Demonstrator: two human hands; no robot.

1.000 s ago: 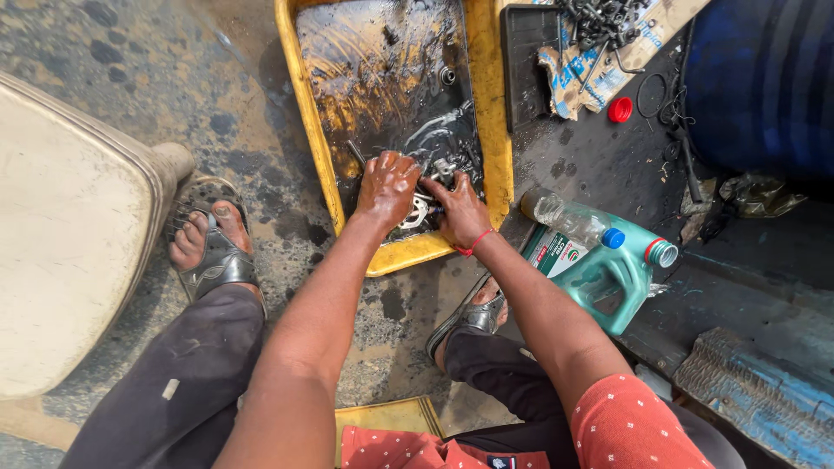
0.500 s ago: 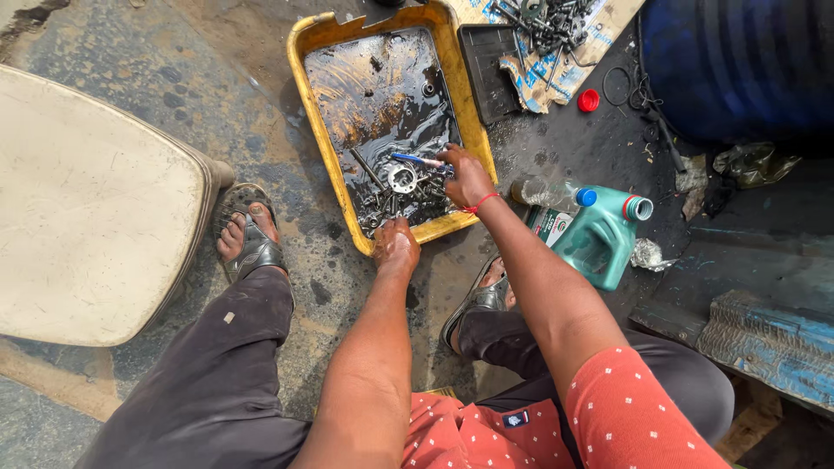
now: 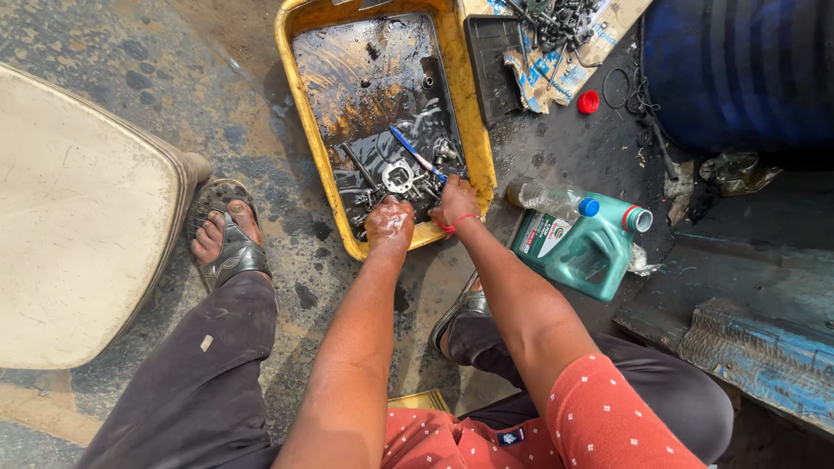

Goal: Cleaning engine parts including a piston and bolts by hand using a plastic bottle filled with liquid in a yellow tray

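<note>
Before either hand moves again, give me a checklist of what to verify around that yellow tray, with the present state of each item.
1. Left hand at the near end of the yellow tray: ok.
2. Right hand gripping the blue-handled brush: ok.
3. Metal gasket plate lying in the black oil: ok.
4. Green jug capped: ok.
5. Clear bottle capped: ok.
6. Firmness of the left hand's grip: cannot tell.
</note>
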